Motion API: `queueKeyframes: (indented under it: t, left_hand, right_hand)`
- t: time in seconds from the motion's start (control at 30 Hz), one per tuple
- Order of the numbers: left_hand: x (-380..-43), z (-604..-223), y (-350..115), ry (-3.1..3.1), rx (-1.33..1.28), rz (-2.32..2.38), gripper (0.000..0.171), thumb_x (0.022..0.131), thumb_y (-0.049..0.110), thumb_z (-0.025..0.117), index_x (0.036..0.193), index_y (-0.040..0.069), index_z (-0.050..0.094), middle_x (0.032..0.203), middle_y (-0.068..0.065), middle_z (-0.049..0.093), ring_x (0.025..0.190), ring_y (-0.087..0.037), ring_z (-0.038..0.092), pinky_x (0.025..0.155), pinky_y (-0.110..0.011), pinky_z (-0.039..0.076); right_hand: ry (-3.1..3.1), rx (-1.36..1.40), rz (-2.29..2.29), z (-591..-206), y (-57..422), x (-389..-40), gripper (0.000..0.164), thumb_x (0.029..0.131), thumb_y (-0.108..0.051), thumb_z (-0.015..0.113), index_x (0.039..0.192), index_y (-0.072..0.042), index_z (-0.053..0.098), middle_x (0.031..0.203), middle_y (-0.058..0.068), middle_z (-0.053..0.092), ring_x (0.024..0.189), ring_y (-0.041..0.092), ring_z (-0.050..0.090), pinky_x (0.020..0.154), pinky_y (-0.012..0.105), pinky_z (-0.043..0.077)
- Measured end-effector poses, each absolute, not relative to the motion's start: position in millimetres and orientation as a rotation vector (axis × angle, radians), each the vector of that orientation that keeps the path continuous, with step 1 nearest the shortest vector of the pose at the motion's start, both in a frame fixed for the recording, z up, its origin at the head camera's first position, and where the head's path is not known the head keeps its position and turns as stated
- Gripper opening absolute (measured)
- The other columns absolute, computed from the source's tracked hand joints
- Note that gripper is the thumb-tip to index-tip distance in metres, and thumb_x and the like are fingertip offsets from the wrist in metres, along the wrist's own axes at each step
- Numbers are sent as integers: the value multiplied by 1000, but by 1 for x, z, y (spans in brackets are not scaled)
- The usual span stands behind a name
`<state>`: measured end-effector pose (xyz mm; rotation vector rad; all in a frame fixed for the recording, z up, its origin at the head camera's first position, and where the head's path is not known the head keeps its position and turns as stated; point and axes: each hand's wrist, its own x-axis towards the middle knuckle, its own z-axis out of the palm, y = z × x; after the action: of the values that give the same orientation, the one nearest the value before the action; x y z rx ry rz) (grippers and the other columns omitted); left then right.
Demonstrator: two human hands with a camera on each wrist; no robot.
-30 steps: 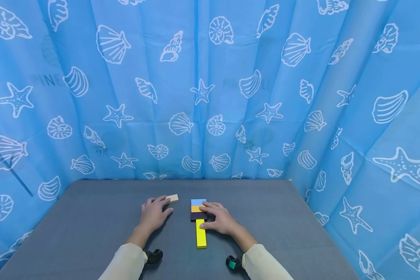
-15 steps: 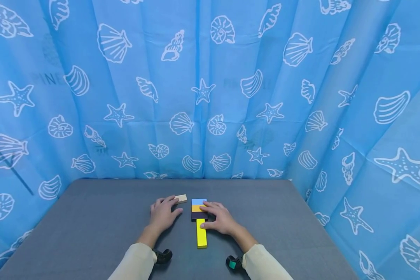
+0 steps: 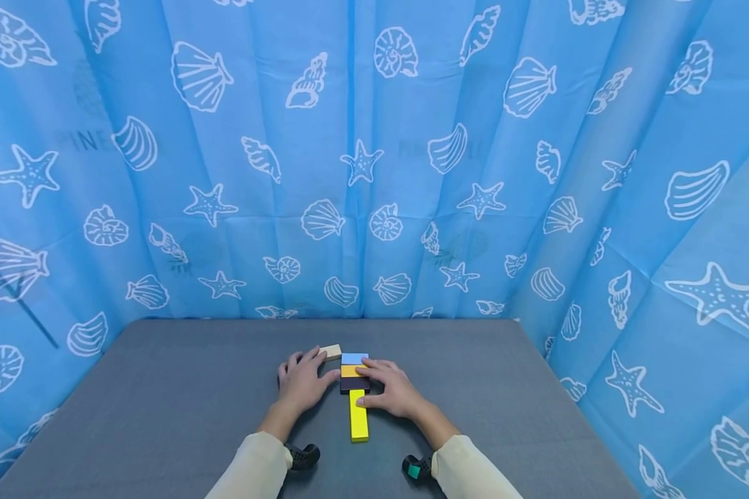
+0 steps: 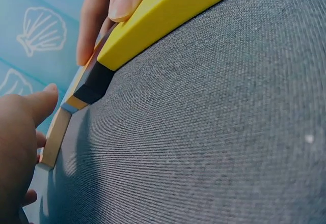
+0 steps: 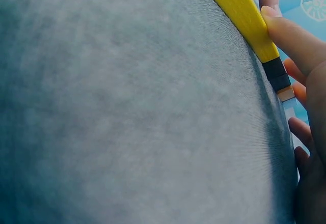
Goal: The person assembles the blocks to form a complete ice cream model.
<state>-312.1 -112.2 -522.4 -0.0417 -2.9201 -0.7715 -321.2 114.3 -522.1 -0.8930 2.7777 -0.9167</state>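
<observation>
Several flat rectangular blocks lie together on the grey table. A light blue block (image 3: pixel 354 358), an orange block (image 3: pixel 351 371) and a black block (image 3: pixel 353 383) form a row, and a long yellow block (image 3: pixel 358 419) runs from the black one toward the front. My right hand (image 3: pixel 396 391) rests on them from the right, its thumb on the yellow block and fingertips at the row. My left hand (image 3: pixel 302 382) touches a plain wooden block (image 4: pixel 56 137) with its fingers, the thumb held off it. That block's right end is right at the blue block's left corner.
The grey tabletop (image 3: pixel 181 409) stretches around the blocks. A blue curtain (image 3: pixel 412 173) with white shells and starfish hangs behind it and along the sides. Black straps with small devices (image 3: pixel 304 457) sit on both wrists.
My left hand has slid the wooden block rightward over the table, up to the blue block. The right hand and the blocks under it have stayed in place.
</observation>
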Motion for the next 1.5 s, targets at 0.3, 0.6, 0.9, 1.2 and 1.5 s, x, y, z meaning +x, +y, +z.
queueKeyframes:
  t: [0.3, 0.6, 0.9, 1.2, 1.5]
  left_hand:
    - [-317, -522, -110, -2970, -23, -764, 69, 89, 54, 61, 143, 13, 51, 151, -13, 40, 137, -45, 23, 107, -67, 9]
    - [-322, -521, -107, -2998, -96, -738, 73, 86, 58, 63, 143, 13, 51, 151, -12, 40, 139, -45, 21, 107, -68, 7]
    - [-326, -521, -101, -3029, -203, -711, 71, 87, 55, 63, 143, 15, 50, 152, -9, 39, 140, -44, 20, 108, -67, 8]
    - [-324, -525, -98, -2957, -148, -526, 76, 82, 60, 66, 143, 16, 51, 150, -13, 40, 137, -43, 25, 108, -67, 8]
    - [-321, -525, -95, -2926, -113, -508, 72, 82, 60, 66, 137, 14, 57, 140, -14, 50, 131, -43, 33, 106, -69, 9]
  right_hand:
    - [2780, -883, -915, -523, 114, -320, 66, 84, -52, 71, 141, -23, 54, 150, -3, 42, 136, 29, 34, 103, 60, 31]
    - [2785, -880, -928, -523, 115, -319, 66, 83, -52, 71, 141, -24, 54, 150, -3, 43, 135, 29, 34, 103, 60, 31]
    - [2781, -896, -928, -523, 115, -320, 66, 84, -51, 70, 141, -22, 54, 150, -3, 42, 136, 28, 34, 104, 60, 30]
    - [2787, -899, -913, -522, 114, -320, 66, 84, -51, 70, 141, -23, 53, 151, -4, 41, 136, 28, 34, 104, 59, 31]
    - [2779, -889, -916, -521, 115, -321, 66, 84, -51, 70, 142, -25, 53, 151, -5, 41, 136, 27, 33, 104, 59, 30]
